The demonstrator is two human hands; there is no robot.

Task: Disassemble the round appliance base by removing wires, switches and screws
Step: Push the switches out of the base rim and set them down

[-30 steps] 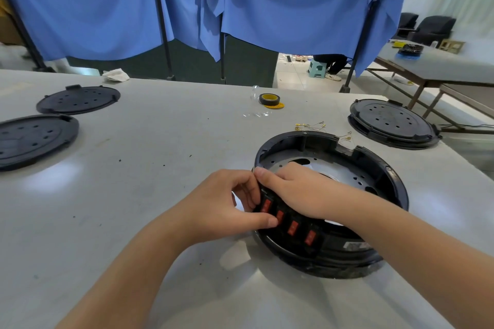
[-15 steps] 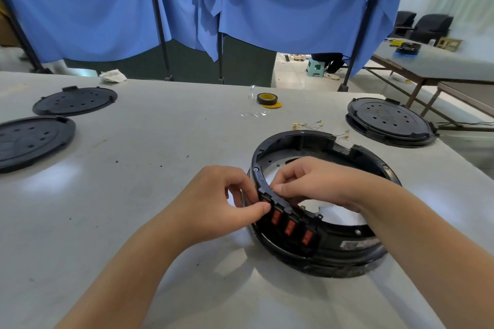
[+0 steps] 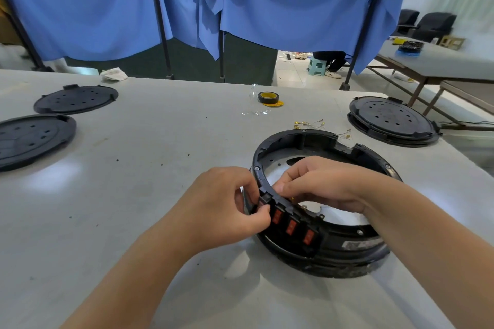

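The round black appliance base (image 3: 355,246) lies on the grey table, open side up, with a row of red rocker switches (image 3: 291,227) set in its near wall. My left hand (image 3: 224,208) is outside the ring and pinches the leftmost switch, covering it with thumb and fingers. My right hand (image 3: 323,184) reaches inside the ring, fingers curled against the back of that same switch at the rim. A few loose thin wires with brass terminals (image 3: 311,123) lie on the table just behind the base.
Two black round covers (image 3: 76,99) (image 3: 29,139) lie at the far left. Another round base (image 3: 393,121) sits at the right near the table edge. A roll of tape (image 3: 268,97) and clear plastic scraps lie at the back centre.
My right hand has lifted off the near rim and moved inside the ring behind the switches. My left hand stays pinched on the leftmost switch. The base has barely shifted.
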